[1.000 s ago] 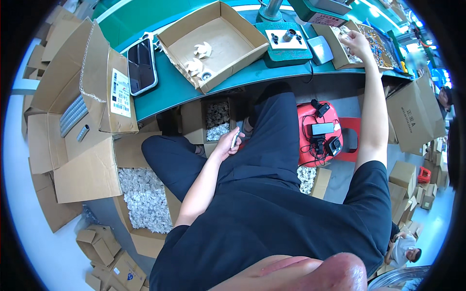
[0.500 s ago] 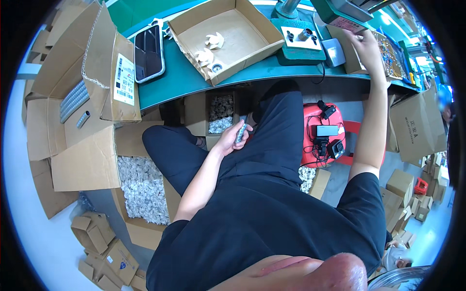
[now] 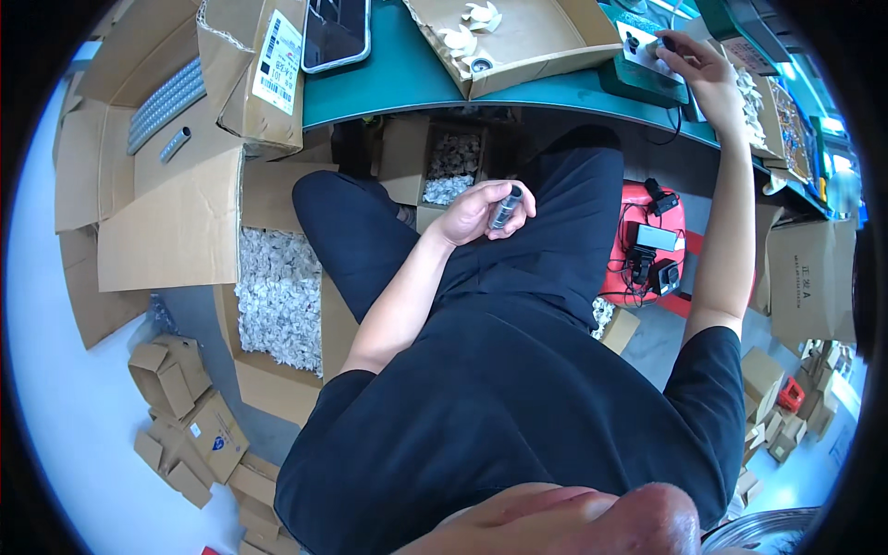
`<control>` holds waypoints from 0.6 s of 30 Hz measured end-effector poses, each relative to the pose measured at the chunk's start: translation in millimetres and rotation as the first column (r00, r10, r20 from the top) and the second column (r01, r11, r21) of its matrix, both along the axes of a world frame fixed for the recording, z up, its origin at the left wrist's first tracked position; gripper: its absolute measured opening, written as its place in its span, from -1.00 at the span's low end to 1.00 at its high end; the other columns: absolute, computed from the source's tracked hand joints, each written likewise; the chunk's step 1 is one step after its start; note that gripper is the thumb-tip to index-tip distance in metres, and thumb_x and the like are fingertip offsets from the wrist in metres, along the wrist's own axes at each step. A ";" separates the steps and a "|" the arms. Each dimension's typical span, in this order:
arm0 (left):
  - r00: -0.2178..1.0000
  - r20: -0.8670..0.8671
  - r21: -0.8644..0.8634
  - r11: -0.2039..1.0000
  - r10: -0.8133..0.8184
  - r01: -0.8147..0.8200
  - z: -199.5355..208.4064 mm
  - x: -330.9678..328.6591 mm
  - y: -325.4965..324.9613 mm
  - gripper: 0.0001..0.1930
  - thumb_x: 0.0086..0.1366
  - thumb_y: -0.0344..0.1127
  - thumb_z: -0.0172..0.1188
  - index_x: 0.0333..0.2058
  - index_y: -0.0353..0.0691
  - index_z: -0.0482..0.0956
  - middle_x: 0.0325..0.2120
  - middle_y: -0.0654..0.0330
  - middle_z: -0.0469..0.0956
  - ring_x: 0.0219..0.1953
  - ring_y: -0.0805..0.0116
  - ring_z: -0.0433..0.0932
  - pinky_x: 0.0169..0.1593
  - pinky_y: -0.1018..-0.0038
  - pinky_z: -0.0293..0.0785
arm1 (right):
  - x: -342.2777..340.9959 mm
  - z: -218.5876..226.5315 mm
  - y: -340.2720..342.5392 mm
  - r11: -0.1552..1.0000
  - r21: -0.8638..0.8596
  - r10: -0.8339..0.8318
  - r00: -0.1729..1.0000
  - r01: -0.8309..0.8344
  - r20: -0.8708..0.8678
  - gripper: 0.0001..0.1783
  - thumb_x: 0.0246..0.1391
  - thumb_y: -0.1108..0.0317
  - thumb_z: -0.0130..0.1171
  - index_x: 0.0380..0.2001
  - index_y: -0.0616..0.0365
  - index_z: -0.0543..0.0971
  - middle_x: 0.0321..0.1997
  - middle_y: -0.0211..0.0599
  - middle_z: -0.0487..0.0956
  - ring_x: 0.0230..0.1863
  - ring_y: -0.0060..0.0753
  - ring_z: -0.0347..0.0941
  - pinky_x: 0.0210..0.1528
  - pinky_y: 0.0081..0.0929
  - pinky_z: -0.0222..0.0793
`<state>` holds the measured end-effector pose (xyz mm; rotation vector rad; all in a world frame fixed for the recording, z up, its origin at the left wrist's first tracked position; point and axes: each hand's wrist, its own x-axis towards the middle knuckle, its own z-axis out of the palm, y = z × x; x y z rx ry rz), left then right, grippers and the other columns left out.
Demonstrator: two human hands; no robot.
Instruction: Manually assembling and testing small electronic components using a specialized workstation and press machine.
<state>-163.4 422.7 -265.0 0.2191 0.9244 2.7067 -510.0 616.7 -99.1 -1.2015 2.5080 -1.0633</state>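
My left hand [image 3: 469, 213] is closed around a short grey metal cylinder [image 3: 505, 209], held above my lap with its dark end up. On the bench my right hand [image 3: 710, 79] reaches the green-based fixture [image 3: 645, 81] with a white top plate. Its thumb and fingers pinch a small dark round part [image 3: 665, 44] at the plate; whether this part is loose or belongs to the fixture I cannot tell. A shallow cardboard tray [image 3: 546, 72] beside the fixture holds white finned wheels [image 3: 460, 41] and a small ring-shaped part [image 3: 481, 66].
A phone [image 3: 336, 35] lies on the green bench. At left, an open carton [image 3: 166, 236] holds grey tubes [image 3: 167, 104]. Below it stands a box of pale flaky pieces [image 3: 280, 301]. A red stool [image 3: 622, 264] carries cables and small devices. Parts boxes [image 3: 789, 129] stand at far right.
My right hand has moved left from the parts box to the fixture. My left hand has risen slightly, tilting the cylinder's end into view. The whole view has shifted.
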 end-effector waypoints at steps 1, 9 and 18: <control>1.000 -0.010 -0.015 1.000 -0.004 0.004 1.5 1.4 0.2 -0.46 0.53 0.09 -0.19 -0.17 -0.36 0.52 -0.59 0.23 0.45 -0.65 0.53 0.32 -0.52 0.59 0.27 | 0.0 -0.7 -0.9 1.000 -0.017 -0.009 1.000 0.009 0.015 -0.64 0.21 0.26 0.30 0.06 0.03 0.66 -0.11 -0.37 0.65 -0.09 -0.60 0.52 0.03 -0.57 0.42; 1.000 0.008 0.030 1.000 -0.004 0.004 1.5 2.9 3.1 -0.46 0.52 0.10 -0.18 -0.19 -0.34 0.51 -0.60 0.24 0.44 -0.66 0.55 0.31 -0.53 0.61 0.25 | 9.7 11.9 -2.6 0.984 -0.048 -0.173 0.985 0.172 -0.028 -0.64 0.19 0.29 0.31 0.04 0.10 0.65 -0.09 -0.33 0.66 -0.10 -0.59 0.54 -0.01 -0.57 0.44; 0.994 0.105 0.069 0.998 -0.011 0.004 -14.5 2.1 13.4 -0.48 0.53 0.09 -0.19 -0.22 -0.31 0.50 -0.59 0.25 0.42 -0.67 0.56 0.28 -0.54 0.63 0.24 | -12.3 -4.4 17.9 0.970 -0.201 -0.139 0.990 0.138 0.012 -0.65 0.13 0.32 0.36 -0.03 0.22 0.64 -0.20 -0.34 0.69 -0.18 -0.51 0.61 -0.05 -0.57 0.48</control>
